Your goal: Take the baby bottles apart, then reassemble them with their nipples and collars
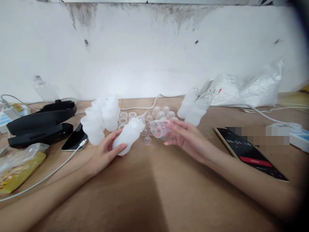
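Note:
My left hand (pixel 109 149) is wrapped round a white baby bottle (pixel 126 140), tilted with its collar and clear nipple toward the right. In my right hand (pixel 184 135) is a clear bottle cap (pixel 160 128), its open end facing the bottle; the two are apart. Behind them lie several clear nipples (pixel 147 140), white collar rings (pixel 124 115) and more clear domed caps (pixel 165 110). To the left stand several open white bottles (pixel 95 129). At the back right are capped bottles (pixel 198 111).
A black case (pixel 41 125), a phone with a cable (pixel 74 138) and a yellow packet (pixel 23 170) lie left. On the right are a phone showing a timer (pixel 251 153), white plastic bags (pixel 248 90) and a power strip (pixel 299 137). A white cable (pixel 137 108) runs behind the parts.

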A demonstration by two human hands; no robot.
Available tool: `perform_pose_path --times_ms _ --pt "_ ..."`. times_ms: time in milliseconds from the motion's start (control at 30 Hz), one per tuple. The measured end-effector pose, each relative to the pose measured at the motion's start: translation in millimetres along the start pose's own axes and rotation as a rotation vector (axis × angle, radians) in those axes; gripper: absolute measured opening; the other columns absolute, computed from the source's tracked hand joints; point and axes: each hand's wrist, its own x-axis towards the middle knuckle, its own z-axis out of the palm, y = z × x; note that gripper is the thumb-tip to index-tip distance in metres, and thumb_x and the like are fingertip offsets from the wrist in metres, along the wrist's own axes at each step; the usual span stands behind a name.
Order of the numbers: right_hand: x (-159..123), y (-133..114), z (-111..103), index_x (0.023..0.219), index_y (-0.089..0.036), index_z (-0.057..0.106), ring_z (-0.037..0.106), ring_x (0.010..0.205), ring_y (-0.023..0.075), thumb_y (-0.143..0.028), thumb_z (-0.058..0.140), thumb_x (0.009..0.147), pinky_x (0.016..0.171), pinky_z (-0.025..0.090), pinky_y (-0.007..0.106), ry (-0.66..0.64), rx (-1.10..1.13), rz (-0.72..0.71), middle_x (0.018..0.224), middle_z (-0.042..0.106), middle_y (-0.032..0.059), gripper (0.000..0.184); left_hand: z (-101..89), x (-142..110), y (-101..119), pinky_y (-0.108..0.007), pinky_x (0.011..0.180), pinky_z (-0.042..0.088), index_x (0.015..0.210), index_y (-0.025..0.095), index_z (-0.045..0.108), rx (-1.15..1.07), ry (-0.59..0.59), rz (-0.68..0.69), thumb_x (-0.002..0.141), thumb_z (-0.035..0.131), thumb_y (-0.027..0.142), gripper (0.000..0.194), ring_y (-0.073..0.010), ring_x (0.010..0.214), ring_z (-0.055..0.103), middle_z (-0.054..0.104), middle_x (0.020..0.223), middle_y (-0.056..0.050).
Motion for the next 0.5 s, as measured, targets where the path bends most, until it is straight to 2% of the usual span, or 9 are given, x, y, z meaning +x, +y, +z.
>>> perform_pose_path --times_ms 67,167,367,500 --pt "1.6 22.2 2.1 0.088 -0.018 0.058 0.061 0.084 0.0147 -0.037 0.054 0.077 0.060 0.052 0.022 -0.048 0.238 0.065 0.094 0.064 0.0056 0.021 -0.1 -1.1 1.7 -0.032 0.064 0.051 0.118 0.013 0.041 -0.074 -0.017 -0.056 0.078 0.046 0.034 0.045 -0.0285 0.104 0.048 0.044 0.125 -0.013" --pt "0.5 41.3 3.5 0.089 -0.017 0.060 0.062 0.085 0.0150 -0.034 0.053 0.080 0.060 0.052 0.020 -0.076 0.383 0.143 0.093 0.066 0.0064 0.021 0.1 -1.1 0.9 -0.031 0.065 0.050 0.119 0.014 0.041 -0.146 -0.016 -0.103 0.077 0.049 0.037 0.049 -0.0293 0.104 0.047 0.048 0.122 -0.011" --pt "-0.8 40.9 4.0 0.091 -0.016 0.062 0.062 0.086 0.0152 -0.033 0.050 0.082 0.062 0.051 0.018 -0.088 0.456 0.166 0.091 0.067 0.0064 0.022 -0.1 1.1 0.4 -0.037 0.088 0.038 0.116 0.014 0.044 -0.119 -0.015 -0.093 0.076 0.050 0.035 0.045 -0.0275 0.108 0.046 0.050 0.121 -0.009" --pt "0.2 41.1 4.0 0.089 -0.017 0.063 0.062 0.086 0.0149 -0.033 0.050 0.082 0.062 0.051 0.018 -0.090 0.469 0.166 0.091 0.067 0.0060 0.022 -0.3 1.1 1.2 -0.036 0.092 0.035 0.113 0.016 0.045 -0.106 -0.036 -0.066 0.077 0.049 0.035 0.041 -0.0260 0.110 0.045 0.051 0.120 -0.007"
